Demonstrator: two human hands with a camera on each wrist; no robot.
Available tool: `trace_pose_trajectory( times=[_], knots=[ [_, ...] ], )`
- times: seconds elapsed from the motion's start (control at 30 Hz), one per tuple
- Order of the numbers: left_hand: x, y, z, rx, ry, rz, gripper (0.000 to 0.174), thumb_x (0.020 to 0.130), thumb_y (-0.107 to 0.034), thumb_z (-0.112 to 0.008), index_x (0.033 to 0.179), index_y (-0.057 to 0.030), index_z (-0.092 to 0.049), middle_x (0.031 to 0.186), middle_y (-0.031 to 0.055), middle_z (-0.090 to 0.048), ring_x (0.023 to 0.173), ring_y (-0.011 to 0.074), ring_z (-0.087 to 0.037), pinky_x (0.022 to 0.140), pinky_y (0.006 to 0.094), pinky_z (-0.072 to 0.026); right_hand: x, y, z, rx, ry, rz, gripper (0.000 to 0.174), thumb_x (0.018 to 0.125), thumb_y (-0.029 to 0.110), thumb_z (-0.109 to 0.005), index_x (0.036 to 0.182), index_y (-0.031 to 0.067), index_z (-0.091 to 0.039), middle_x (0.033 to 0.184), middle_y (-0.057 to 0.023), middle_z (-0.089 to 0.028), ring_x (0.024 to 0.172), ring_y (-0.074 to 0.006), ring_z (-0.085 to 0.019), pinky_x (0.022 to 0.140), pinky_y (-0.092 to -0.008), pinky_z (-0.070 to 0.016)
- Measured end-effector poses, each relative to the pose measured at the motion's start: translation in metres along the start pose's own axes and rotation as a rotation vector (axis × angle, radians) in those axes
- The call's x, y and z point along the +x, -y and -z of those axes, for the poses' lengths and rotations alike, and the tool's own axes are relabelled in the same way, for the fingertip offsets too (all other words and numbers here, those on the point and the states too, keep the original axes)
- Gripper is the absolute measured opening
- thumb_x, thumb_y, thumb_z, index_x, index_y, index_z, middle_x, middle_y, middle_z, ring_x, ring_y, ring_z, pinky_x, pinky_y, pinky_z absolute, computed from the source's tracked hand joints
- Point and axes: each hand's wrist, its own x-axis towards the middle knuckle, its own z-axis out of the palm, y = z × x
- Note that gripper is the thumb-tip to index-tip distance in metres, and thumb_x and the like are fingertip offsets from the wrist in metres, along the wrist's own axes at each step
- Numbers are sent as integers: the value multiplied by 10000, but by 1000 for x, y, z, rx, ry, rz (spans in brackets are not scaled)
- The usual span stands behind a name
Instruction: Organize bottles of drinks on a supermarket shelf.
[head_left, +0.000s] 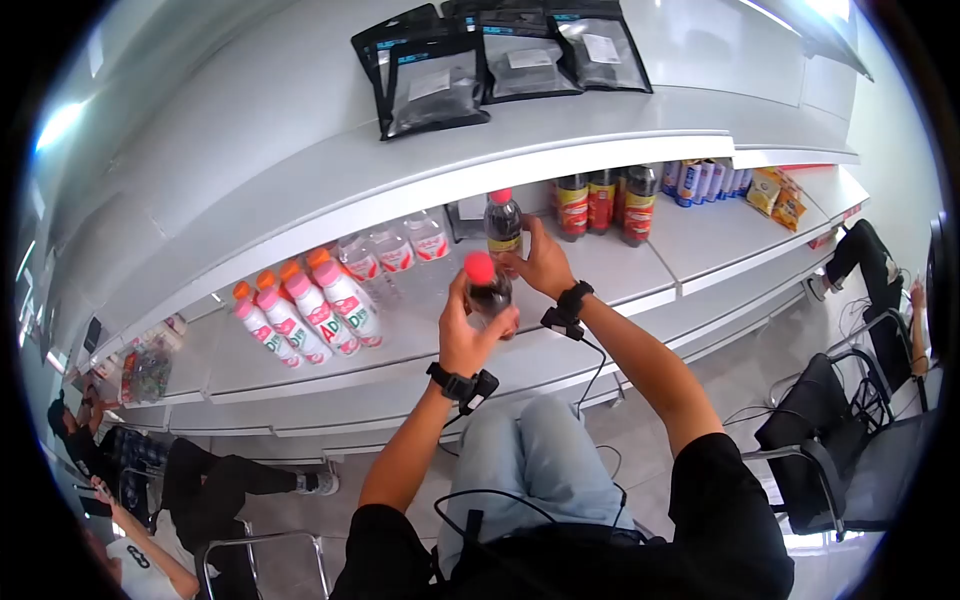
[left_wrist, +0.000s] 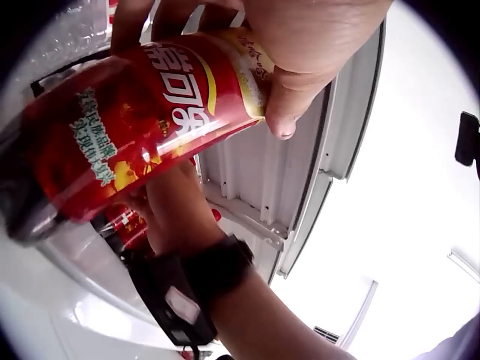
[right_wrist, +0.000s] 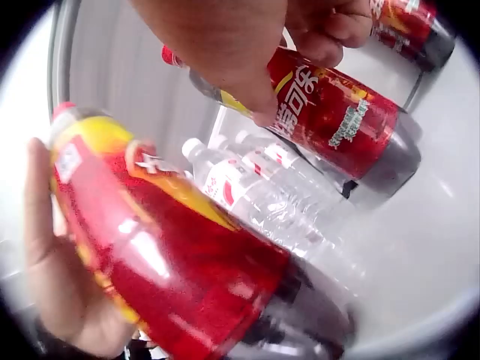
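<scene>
My left hand [head_left: 468,335] grips a red-capped cola bottle [head_left: 490,292] in front of the shelf edge. The left wrist view shows its red and yellow label, with the thumb [left_wrist: 285,105] bent against the yellow band. My right hand [head_left: 547,262] holds a second cola bottle [head_left: 503,222] just behind the first, over the middle shelf. In the right wrist view this second bottle [right_wrist: 337,112] leans at a slant, its dark base toward the white shelf surface. The left hand's bottle [right_wrist: 172,240] fills the near side there.
Clear water bottles [head_left: 392,252] and pink-and-white drink bottles [head_left: 320,310] stand left on the shelf [head_left: 420,320]. More cola bottles [head_left: 638,205], blue-and-white cans [head_left: 690,185] and snack bags [head_left: 778,197] are to the right. Black pouches [head_left: 435,88] lie on the shelf above.
</scene>
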Motion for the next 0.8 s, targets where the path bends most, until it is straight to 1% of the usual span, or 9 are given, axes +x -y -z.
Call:
trace_pose_trajectory(
  times=[0.1,0.17,0.23,0.27,0.37,0.43,0.53,0.6,0.8],
  knots=[
    [14,4,-22,-128,-53,3,786,779,-192,-811,1405,-10,-372,1187,130,-602,1032,187,-619,889,334,-499,-14,-8,39,-8,4,-3,730,761,276,-783,1322,5,-402,1228,-241,-569,1129,-398,-572,903,-433,-481],
    [23,11,-31,-224,-44,33,782,799,-183,-788,1427,-22,-351,1230,138,-581,1067,194,-603,919,331,-487,-26,-19,62,-26,-24,-22,725,771,303,-758,1335,29,-394,1249,-233,-558,1119,-410,-573,899,-443,-482],
    [35,26,-39,-227,-40,3,776,809,-182,-773,1436,-31,-341,1244,140,-572,1072,193,-597,931,330,-482,-34,-22,83,-19,-42,-96,736,786,291,-754,1353,13,-376,1253,-233,-551,1141,-399,-561,917,-430,-473],
    [39,33,-43,-259,-23,66,769,814,-186,-763,1439,-43,-338,1246,135,-566,1066,191,-593,931,321,-477,-36,-28,90,7,-53,-136,734,789,285,-753,1353,6,-374,1254,-234,-549,1148,-400,-556,923,-431,-470],
    [57,47,-61,-287,-50,-10,750,822,-192,-758,1430,-53,-343,1250,124,-558,1063,191,-590,921,312,-479,-40,-43,100,-1,-92,-207,747,806,278,-757,1368,-18,-364,1249,-210,-555,989,-318,-621,834,-377,-502],
    [70,50,-67,-242,10,21,711,841,-204,-751,1411,-59,-353,1259,108,-554,1083,188,-583,933,319,-473,-42,-42,100,49,-80,-290,760,805,282,-768,1372,-24,-365,1240,-191,-564,876,-252,-645,760,-338,-518],
    [69,60,-61,-238,158,97,696,856,-193,-738,1414,-50,-347,1296,113,-540,1156,189,-558,968,332,-461,-43,-51,89,206,-85,-243,765,805,267,-779,1379,-29,-368,1225,-163,-572,740,-165,-618,664,-284,-509],
    [62,60,-47,-274,302,185,686,867,-181,-726,1418,-43,-341,1319,116,-530,1196,193,-542,995,339,-450,-44,-56,84,203,-67,-223,753,809,250,-778,1379,-28,-373,1228,-159,-572,732,-164,-616,654,-282,-509],
    [44,88,-31,-228,362,244,667,875,-124,-705,1428,-31,-344,1357,115,-512,1261,210,-503,1053,348,-416,-48,-68,71,221,0,-270,746,809,244,-781,1386,-16,-385,1246,-151,-566,729,-158,-604,655,-270,-502]
  ],
)
